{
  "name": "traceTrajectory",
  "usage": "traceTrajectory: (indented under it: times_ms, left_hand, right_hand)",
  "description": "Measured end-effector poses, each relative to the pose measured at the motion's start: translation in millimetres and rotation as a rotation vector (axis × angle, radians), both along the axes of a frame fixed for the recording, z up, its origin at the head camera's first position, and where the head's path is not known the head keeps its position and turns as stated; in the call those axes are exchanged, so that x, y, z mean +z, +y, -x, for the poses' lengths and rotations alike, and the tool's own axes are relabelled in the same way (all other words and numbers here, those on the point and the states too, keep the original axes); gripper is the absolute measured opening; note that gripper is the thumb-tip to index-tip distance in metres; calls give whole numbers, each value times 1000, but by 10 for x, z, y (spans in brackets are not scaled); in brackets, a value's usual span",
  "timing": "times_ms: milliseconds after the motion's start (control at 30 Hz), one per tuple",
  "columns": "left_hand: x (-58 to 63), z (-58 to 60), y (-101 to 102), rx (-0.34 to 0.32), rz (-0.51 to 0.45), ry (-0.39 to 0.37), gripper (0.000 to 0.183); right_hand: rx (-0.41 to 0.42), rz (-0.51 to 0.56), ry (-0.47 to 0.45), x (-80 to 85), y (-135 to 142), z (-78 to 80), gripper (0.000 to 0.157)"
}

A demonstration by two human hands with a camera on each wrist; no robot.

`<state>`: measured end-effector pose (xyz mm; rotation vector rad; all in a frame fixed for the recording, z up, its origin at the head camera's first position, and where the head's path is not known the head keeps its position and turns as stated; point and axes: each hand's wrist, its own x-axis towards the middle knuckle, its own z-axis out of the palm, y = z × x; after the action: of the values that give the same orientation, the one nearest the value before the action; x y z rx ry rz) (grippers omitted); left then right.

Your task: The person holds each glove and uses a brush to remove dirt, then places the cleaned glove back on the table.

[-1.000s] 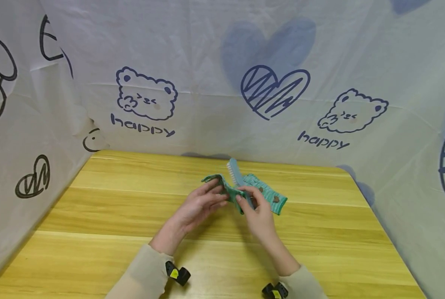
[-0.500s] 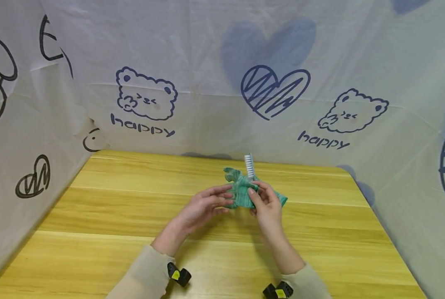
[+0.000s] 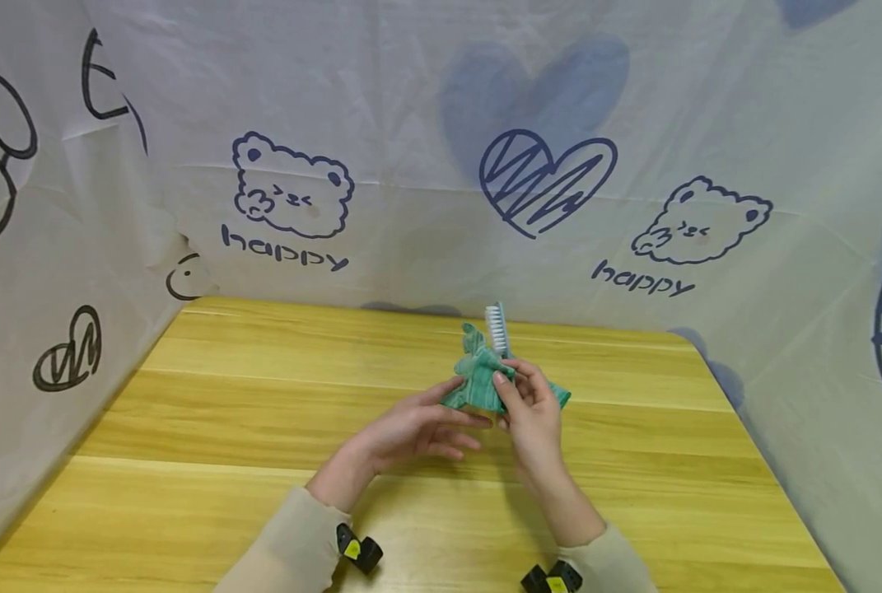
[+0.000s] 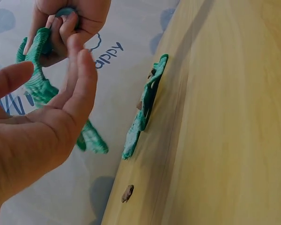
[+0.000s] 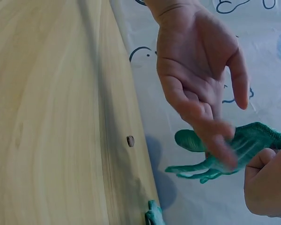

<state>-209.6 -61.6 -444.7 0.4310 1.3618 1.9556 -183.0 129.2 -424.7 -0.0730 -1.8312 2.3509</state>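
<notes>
My right hand (image 3: 535, 420) pinches the cuff end of a green knitted glove (image 3: 481, 380) between thumb and fingers. The same hand holds a light-blue brush (image 3: 497, 328), its white bristles standing up behind the glove. Loose glove fingers hang down in the right wrist view. My left hand (image 3: 414, 430) is spread beside the glove, thumb apart and fingers extended; whether it touches the fabric I cannot tell. Flat on the table lies a second green glove (image 4: 141, 110) with brown patches, mostly hidden behind my right hand in the head view.
A small brown lump (image 4: 127, 193) lies on the wooden table (image 3: 263, 412) near its far edge. White cloth (image 3: 411, 222) with blue drawings hangs behind the table and along both sides.
The right hand has turned the brush bristles toward me and brought the glove round in front of it. My left hand has shifted slightly right and lower, its fingers spreading.
</notes>
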Motion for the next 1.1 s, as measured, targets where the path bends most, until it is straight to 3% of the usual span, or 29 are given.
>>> traceTrajectory:
  times_ms: [67,167,533,733,967,1100]
  left_hand:
    - [-4,-2,3,-17,-23,-5,82]
    - [-4,-11,1,8,-59,-13,84]
    - [31,-10,1,188,-131,44,79]
    - [27,1,-6,261,-107,115,77]
    - [30,-14,30,436,-125,160,74]
    - [43,-7,17,481,-159,171,75]
  right_hand:
    - [10,20,2,3,-12,-5,16]
    - [24,42,3,4,-31,-16,16]
    - [39,24,25,-35,-52,-39,20]
    - [28,-18,1,-63,-73,-45,23]
    - [30,-61,-28,-112,-130,-47,27]
    - [35,-68,-50,-135,-150,-39,27]
